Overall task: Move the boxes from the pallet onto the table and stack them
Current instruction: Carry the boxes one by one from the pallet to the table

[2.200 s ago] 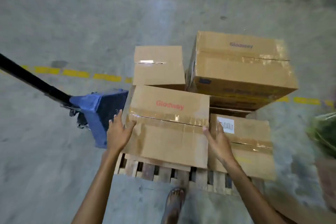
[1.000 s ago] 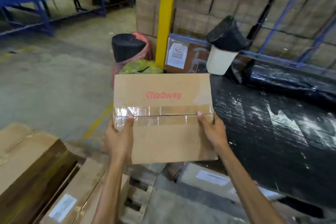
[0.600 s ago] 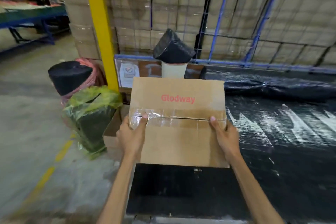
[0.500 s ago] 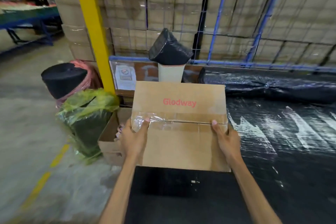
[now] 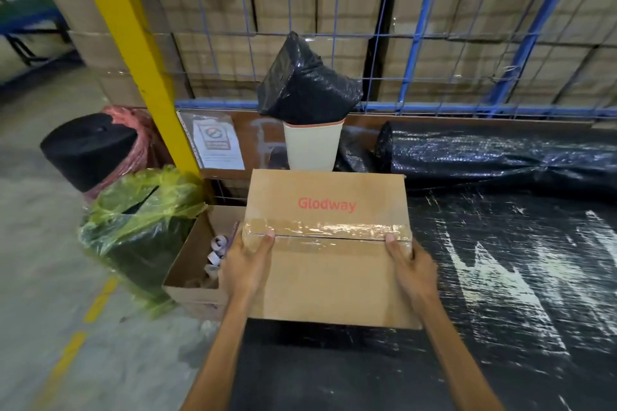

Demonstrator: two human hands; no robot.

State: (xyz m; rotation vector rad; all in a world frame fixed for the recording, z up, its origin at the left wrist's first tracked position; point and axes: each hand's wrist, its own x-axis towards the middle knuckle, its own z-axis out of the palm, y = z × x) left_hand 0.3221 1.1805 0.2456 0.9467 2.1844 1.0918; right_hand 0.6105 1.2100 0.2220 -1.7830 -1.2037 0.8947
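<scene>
- The fingers of the left hand [image 5: 247,265] and the right hand [image 5: 413,266] are hidden behind the sides of the box [image 5: 329,274].
- Whether the box is set down on the table [image 5: 500,327] cannot be told.
- The print on the notice [image 5: 217,144] is blurred.

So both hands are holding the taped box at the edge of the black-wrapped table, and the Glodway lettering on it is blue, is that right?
Not quite. The head view shows the Glodway lettering in red, not blue. The rest holds: the left hand and right hand grip the taped box by its sides at the edge of the black-wrapped table.
</scene>
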